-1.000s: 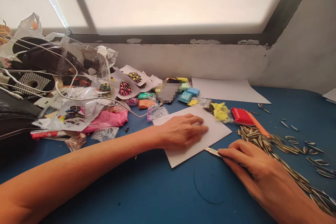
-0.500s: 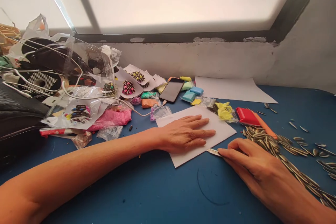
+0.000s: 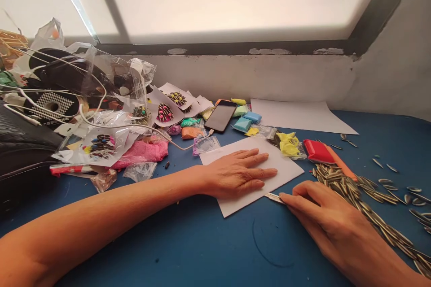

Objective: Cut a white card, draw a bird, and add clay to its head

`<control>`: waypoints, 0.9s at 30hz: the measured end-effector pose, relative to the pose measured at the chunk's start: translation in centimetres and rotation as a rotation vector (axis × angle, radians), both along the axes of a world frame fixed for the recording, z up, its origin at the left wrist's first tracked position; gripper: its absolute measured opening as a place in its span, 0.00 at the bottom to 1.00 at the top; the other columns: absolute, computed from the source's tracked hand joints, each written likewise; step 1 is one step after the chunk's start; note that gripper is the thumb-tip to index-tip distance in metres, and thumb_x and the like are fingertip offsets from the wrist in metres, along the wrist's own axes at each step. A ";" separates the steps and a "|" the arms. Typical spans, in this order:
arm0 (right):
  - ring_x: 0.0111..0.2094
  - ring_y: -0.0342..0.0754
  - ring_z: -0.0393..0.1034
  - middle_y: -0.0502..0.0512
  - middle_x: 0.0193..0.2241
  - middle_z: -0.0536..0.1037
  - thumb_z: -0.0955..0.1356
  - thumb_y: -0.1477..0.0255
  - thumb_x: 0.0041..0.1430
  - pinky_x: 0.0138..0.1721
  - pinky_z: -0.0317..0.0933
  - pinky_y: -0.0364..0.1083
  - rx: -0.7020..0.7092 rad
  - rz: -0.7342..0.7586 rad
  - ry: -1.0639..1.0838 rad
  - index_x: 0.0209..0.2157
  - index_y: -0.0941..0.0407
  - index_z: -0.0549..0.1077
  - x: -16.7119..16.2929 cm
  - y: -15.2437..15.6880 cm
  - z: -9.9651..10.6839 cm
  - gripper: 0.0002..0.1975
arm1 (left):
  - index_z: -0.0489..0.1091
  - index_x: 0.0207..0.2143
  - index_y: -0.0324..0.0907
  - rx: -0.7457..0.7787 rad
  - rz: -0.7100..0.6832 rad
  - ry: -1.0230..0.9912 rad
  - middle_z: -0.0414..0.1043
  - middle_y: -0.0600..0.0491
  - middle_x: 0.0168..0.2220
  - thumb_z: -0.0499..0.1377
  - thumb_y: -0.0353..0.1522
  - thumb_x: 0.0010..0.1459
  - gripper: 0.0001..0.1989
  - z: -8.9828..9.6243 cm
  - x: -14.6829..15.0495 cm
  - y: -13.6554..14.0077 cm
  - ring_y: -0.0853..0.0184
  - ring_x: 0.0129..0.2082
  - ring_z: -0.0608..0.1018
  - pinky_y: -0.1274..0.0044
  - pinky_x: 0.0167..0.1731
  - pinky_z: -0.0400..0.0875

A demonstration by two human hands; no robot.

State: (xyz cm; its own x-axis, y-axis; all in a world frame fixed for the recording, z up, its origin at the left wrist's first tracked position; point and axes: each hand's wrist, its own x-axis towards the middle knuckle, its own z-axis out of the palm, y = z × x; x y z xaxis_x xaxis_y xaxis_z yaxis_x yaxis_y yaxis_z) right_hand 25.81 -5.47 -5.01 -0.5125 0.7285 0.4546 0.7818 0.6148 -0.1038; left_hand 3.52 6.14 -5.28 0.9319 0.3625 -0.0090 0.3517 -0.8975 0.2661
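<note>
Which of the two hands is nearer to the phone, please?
Left: the left hand lies on white paper in front of the phone; the right hand, holding a thin tool, is farther away, to the right.

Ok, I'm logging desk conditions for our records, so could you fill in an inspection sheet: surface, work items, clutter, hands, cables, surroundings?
Surface: blue table, with a curved mark.
Work items: paper lies flat; thin tool with its tip at the paper's near edge, exact type unclear.
Clutter: bags and a black case at left; phone, red packet and yellow packet behind the paper; seeds scattered at right.
Hands: left hand spread on the paper; right hand grips the tool.
Cables: white cable runs from the left clutter to the phone.
Surroundings: wall behind; other people, nothing seen.
</note>
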 end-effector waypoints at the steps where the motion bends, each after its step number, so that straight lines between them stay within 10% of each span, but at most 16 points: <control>1: 0.30 0.43 0.69 0.53 0.31 0.71 0.61 0.72 0.69 0.30 0.65 0.39 -0.005 -0.003 0.012 0.42 0.54 0.76 0.0 0.0 0.0 0.12 | 0.51 0.68 0.48 -0.002 0.003 0.003 0.37 0.49 0.72 0.41 0.43 0.71 0.26 0.0 0.0 0.0 0.55 0.71 0.42 0.63 0.68 0.39; 27: 0.28 0.43 0.70 0.54 0.30 0.73 0.60 0.72 0.68 0.28 0.66 0.39 0.015 0.024 0.005 0.40 0.54 0.78 -0.2 0.0 0.2 0.14 | 0.51 0.69 0.50 -0.008 -0.001 -0.015 0.36 0.51 0.72 0.40 0.44 0.71 0.27 -0.2 -0.1 0.1 0.55 0.71 0.41 0.62 0.68 0.39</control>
